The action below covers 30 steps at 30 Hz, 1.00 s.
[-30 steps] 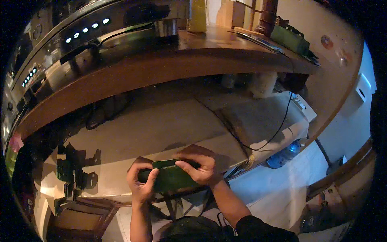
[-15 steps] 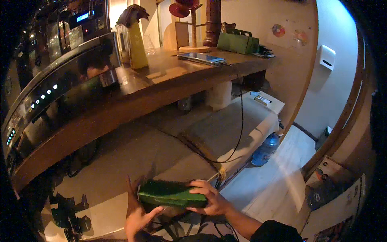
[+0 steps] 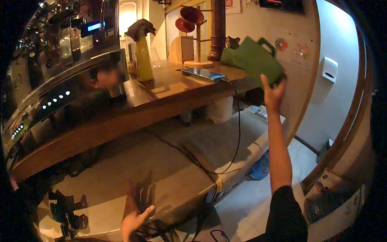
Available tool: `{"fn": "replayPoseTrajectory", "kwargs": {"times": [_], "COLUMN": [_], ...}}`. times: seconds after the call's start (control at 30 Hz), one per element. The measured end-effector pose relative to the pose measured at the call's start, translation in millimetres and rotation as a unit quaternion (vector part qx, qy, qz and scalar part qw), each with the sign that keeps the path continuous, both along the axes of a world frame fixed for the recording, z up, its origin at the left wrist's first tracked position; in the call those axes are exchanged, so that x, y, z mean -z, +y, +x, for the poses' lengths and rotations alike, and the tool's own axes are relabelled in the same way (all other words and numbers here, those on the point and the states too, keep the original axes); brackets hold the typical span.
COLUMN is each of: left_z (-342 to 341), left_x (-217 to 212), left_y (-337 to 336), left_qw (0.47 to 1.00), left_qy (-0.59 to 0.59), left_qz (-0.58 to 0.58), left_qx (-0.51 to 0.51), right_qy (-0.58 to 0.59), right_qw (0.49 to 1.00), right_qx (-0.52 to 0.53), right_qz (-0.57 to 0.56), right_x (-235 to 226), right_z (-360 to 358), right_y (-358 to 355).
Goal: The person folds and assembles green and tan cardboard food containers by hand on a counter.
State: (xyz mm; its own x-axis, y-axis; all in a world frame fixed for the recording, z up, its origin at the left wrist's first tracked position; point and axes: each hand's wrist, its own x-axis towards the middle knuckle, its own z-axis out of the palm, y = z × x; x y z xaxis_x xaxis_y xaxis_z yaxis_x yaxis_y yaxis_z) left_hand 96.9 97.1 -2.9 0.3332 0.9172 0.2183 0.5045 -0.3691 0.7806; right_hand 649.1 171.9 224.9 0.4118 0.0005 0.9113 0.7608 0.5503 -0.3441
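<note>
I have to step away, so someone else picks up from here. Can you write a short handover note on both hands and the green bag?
Right hand: raised at arm's length, fingers against the lower edge of the green bag, which is at the far end of the wooden counter; whether it rests there I cannot tell.
Left hand: empty, open, low beside the steel worktop.
Nearby: phone on a cable, wooden cup stand, yellow bottle.
Done: bag brought up to the counter.
Left: bag not yet released.

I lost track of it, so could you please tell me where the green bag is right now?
In the head view, upper right: the right hand holds the green bag up at the wooden counter's far end.
</note>
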Motion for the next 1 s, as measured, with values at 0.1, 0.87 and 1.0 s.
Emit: {"fn": "replayPoseTrajectory", "kwargs": {"times": [0.1, 0.87, 1.0], "left_z": [17, 10, 4], "left_x": [9, 0, 7], "left_y": [10, 7, 14], "left_qw": [0.999, 0.999, 0.997], "left_qy": [-0.016, 0.027, 0.074], "left_qz": [-0.006, 0.028, 0.012], "left_qx": [0.028, 0.016, 0.023], "right_qy": [-0.081, -0.246, -0.221], "right_qw": [0.981, 0.94, 0.951], "right_qx": [0.144, 0.179, 0.107], "right_qz": [-0.099, -0.154, -0.187], "right_x": [-29, -1, -2], "right_z": [112, 82, 79], "right_y": [68, 105, 101]}}
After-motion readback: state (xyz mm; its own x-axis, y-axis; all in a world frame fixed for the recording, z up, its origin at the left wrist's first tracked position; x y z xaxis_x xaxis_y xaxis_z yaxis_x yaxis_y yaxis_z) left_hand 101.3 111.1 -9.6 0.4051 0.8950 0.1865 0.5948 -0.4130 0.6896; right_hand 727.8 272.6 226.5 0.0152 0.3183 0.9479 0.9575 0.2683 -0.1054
